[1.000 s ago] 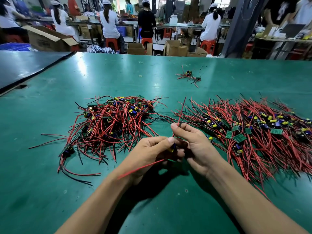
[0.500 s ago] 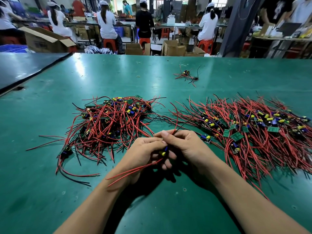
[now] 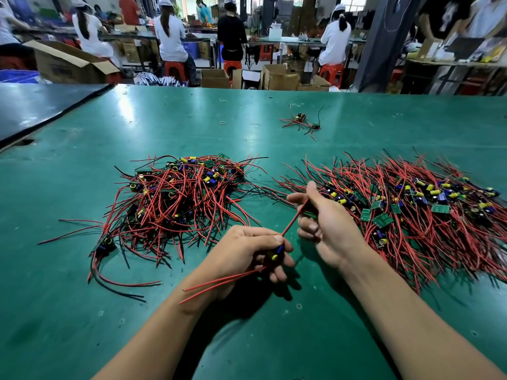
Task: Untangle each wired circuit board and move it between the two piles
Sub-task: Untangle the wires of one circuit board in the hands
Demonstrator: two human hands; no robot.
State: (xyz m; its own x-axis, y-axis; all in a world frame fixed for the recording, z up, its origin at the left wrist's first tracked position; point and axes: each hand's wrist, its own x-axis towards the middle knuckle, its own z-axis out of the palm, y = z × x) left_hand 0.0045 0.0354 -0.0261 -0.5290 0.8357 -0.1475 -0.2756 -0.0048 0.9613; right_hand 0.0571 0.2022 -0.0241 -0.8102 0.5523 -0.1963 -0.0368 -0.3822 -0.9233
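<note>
- circuit board (image 3: 275, 255): small, with yellow and blue parts, mostly hidden by fingers; held just above the tabletop (image 3: 192, 119), in front of the gap between the two piles.
- red wire (image 3: 293, 219): runs straight from the board, slanting up and to the right; its far end is in the right hand.
- loose wires (image 3: 219, 281): red, trailing from the board down and left past the left wrist.
- left hand (image 3: 247, 250): fingers curled round the board, thumb pressed on top.
- right hand (image 3: 326, 223): thumb and forefinger pinch the red wire; other fingers loosely curled.
- left pile (image 3: 178, 198): tangled boards and wires, left of the hands.
- right pile (image 3: 397, 209): wider and flatter, just beside the right hand.
- stray boards (image 3: 301, 123): a small cluster, well apart, farther back.
</note>
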